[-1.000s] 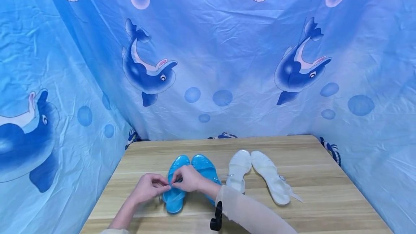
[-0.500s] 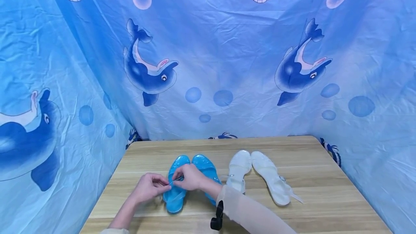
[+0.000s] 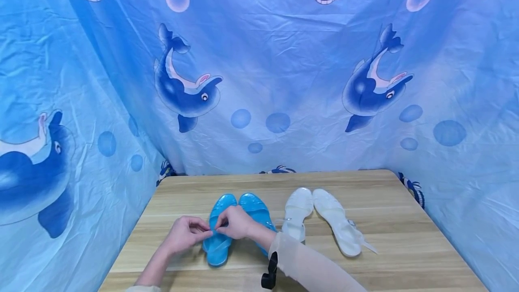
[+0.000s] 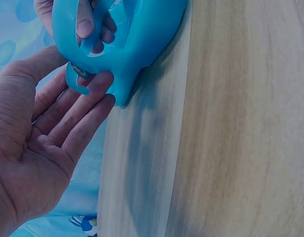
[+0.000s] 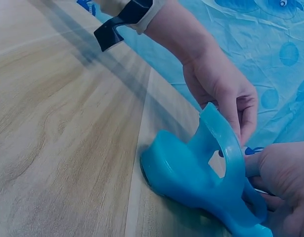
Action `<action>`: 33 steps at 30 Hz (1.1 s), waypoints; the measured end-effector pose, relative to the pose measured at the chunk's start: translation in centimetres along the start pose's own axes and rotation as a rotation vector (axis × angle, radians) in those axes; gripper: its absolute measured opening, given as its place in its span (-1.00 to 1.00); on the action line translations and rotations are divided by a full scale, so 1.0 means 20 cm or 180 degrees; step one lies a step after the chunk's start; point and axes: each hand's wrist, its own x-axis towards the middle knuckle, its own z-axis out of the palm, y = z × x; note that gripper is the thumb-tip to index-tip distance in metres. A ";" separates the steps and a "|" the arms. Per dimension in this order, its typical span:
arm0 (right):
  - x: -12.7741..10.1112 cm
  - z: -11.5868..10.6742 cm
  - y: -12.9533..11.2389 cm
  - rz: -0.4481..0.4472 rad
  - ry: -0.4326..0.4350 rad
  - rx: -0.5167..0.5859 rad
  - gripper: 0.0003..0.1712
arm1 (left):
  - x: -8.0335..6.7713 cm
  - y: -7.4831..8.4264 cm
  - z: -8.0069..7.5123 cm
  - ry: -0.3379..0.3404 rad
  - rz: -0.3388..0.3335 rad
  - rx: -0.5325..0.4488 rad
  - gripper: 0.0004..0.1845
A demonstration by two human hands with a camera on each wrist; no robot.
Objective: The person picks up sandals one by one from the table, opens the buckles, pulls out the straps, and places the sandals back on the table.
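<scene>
right hand (image 3: 237, 222) edged closer to left hand (image 3: 186, 234); both hands' fingers pinch the blue sandal (image 3: 218, 240) strap (buckle side).

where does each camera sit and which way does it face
Head: on the person's head, looking forward and down at the table; both hands and forearms show.
Left wrist: by the left hand, looking at the blue sandal.
Right wrist: low, by the right hand, facing the left hand.
All three share that sandal and both hands.
</scene>
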 end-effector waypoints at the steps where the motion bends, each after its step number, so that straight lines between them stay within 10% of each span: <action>1: 0.00 0.00 0.00 0.0002 0.0002 -0.0013 -0.93 | 0.00 0.00 0.00 0.0001 -0.0012 0.0011 -0.78; 16: 0.01 0.01 -0.04 0.0009 -0.0042 0.0069 -0.89 | 0.01 0.00 0.00 -0.0066 0.0122 -0.0084 -0.75; 33: 0.02 0.03 -0.07 -0.0636 0.0087 -0.0957 -0.94 | -0.01 -0.01 -0.01 -0.0052 0.0132 0.0004 -0.75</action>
